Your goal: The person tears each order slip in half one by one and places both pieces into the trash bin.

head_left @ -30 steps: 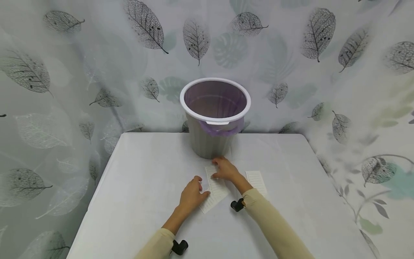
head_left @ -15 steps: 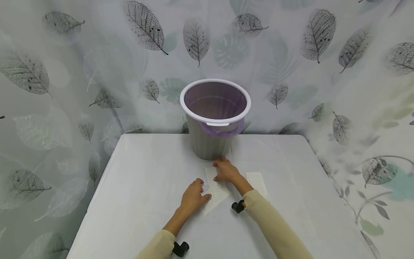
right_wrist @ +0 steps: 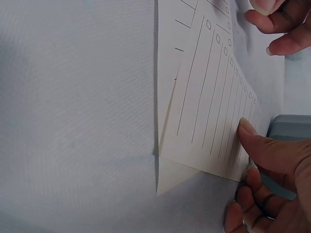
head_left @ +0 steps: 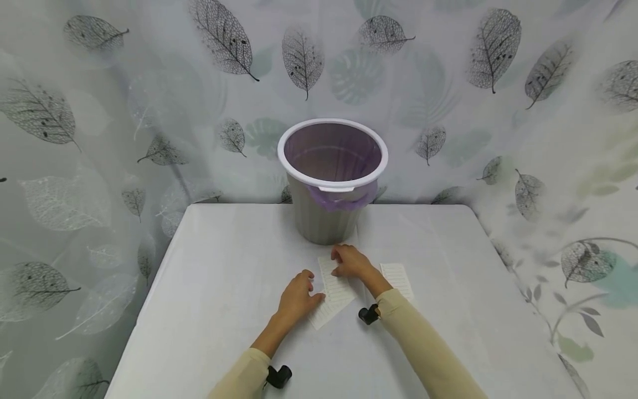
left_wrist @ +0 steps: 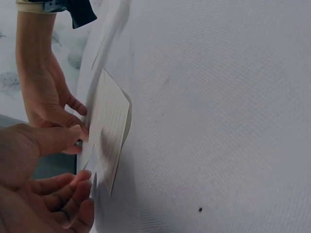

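Two overlapping lined checklist sheets lie on the white table in front of the bin. My right hand [head_left: 351, 261] pinches the far edge of the upper sheet [right_wrist: 209, 111], its thumb on the printed face and its index finger at the edge. Part of the lower sheet [right_wrist: 172, 174] shows beneath, askew. At the left of the papers my left hand [head_left: 295, 299] hovers or rests with thumb and fingers apart and loosely bent. In the left wrist view its thumb [left_wrist: 58, 140] is close to the sheets; whether it touches them I cannot tell.
A grey waste bin [head_left: 321, 221] with a white rim and a purple liner stands at the table's back edge. Another lined sheet [head_left: 397, 277] lies right of my right wrist, partly behind the sleeve. Leaf-patterned curtains [head_left: 239, 166] surround the white table [head_left: 224, 266].
My right hand has drawn slightly back from the bin's base and to the right, still at the sheet's far edge. The left hand has barely moved.
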Motion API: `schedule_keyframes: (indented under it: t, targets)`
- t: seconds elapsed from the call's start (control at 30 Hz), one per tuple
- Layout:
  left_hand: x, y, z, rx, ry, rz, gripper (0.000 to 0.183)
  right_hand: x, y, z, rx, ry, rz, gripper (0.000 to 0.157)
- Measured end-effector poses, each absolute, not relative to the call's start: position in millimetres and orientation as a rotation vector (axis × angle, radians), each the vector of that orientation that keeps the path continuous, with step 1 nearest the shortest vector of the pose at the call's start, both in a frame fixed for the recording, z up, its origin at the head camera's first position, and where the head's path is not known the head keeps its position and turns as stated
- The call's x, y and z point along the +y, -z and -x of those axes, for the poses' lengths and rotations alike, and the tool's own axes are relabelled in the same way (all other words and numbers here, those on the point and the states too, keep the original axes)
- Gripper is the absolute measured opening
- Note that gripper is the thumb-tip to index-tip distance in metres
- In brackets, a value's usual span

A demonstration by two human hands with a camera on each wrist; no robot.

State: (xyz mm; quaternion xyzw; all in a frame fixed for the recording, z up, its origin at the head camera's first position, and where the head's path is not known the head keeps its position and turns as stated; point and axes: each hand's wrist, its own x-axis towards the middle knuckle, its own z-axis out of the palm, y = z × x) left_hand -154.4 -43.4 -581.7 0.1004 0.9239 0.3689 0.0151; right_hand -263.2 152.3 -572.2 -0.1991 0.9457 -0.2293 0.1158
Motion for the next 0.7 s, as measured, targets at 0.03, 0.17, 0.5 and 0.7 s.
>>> schedule_keyframes:
  t: [0.03, 0.17, 0.5, 0.7]
  targets:
    - [-43.2, 581.1, 155.0, 2.876, -1.15, -0.311, 0.052, 152.7, 571.5, 263.3, 2.773, 0.674, 0.59, 0.039]
    - [-42.9, 579.9, 156.1, 2.879, -1.154, -0.296, 0.051, 153.0, 568.8, 262.5, 2.756, 0.695, 0.59, 0.043]
    - [-43.5, 582.0, 157.6, 2.872, -1.15, -0.285, 0.052, 155.0, 569.2, 263.2, 2.756, 0.774, 0.528, 0.05]
    - [-42.9, 581.6, 156.7, 2.873, -1.151, -0.281, 0.051, 156.7, 570.5, 264.6, 2.764, 0.773, 0.544, 0.048]
